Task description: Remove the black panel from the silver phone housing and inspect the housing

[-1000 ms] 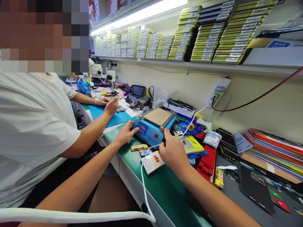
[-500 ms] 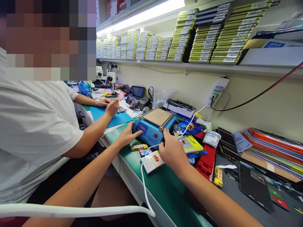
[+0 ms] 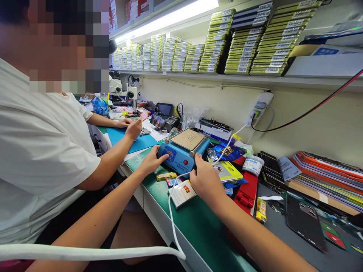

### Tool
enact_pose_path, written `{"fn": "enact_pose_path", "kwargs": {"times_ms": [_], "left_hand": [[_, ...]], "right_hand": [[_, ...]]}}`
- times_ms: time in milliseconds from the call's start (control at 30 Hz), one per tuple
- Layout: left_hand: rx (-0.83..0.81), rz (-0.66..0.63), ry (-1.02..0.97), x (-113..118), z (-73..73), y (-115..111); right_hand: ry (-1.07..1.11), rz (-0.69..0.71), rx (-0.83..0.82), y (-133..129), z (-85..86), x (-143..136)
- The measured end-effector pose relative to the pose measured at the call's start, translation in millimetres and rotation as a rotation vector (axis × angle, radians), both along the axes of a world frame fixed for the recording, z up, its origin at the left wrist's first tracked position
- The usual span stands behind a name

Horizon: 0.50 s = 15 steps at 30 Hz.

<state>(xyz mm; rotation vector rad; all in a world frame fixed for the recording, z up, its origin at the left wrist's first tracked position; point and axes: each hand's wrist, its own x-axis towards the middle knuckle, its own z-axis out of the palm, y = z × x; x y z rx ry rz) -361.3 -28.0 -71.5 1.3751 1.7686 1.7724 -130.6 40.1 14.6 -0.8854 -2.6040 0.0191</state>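
The half-curled left hand (image 3: 151,161) grips the left end of a blue, box-shaped, tan-topped machine (image 3: 181,155); the half-curled right hand (image 3: 208,178) holds its right.

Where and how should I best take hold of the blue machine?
Likely best by its two ends, left grip coming from the left, right grip from the right. The blue machine is a wide, boxy body with its perforated plate facing up, so opposite ends should give a balanced hold, clear of plate and red button.
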Motion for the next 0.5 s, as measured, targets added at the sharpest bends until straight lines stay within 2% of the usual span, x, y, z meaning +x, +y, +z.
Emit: {"fn": "enact_pose_path", "kwargs": {"times_ms": [233,500], "left_hand": [[-0.016,0.026,0.028,3.7,5.4,-2.4],[-0.064,0.111,0.070,3.2,1.0,-2.4]], "right_hand": [[0.013,0.005,0.003,1.8,-2.1,0.1],[0.021,0.011,0.007,2.8,-2.8,0.4]]}}
